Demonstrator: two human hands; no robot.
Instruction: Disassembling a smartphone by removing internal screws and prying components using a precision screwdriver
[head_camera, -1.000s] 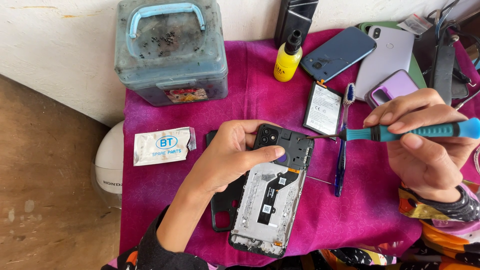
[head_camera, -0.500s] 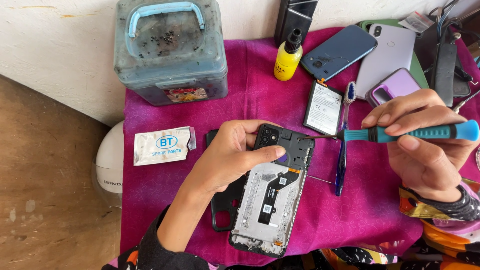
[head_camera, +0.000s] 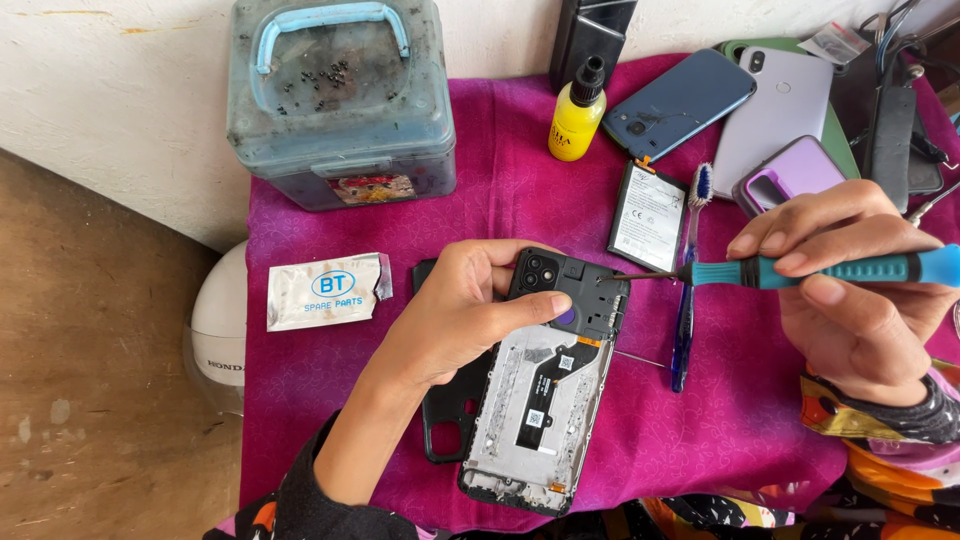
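An opened phone (head_camera: 545, 395) with its back cover off lies on the magenta cloth (head_camera: 730, 420), its inner boards showing. My left hand (head_camera: 455, 310) grips its upper end, thumb across the black camera section. My right hand (head_camera: 850, 290) holds a teal-handled screwdriver (head_camera: 800, 270) sideways, its thin tip touching the phone's upper right corner. A black back cover (head_camera: 445, 420) lies partly under the phone and my left arm.
A loose battery (head_camera: 647, 217), a blue toothbrush (head_camera: 688, 290), a yellow dropper bottle (head_camera: 577, 112) and three other phones (head_camera: 680, 103) lie at the back right. A translucent blue box with a handle (head_camera: 340, 100) stands back left, a white sachet (head_camera: 325, 290) beside the cloth's edge.
The screwdriver has shifted slightly left so its tip now rests on the phone's top corner. My left hand keeps the same grip.
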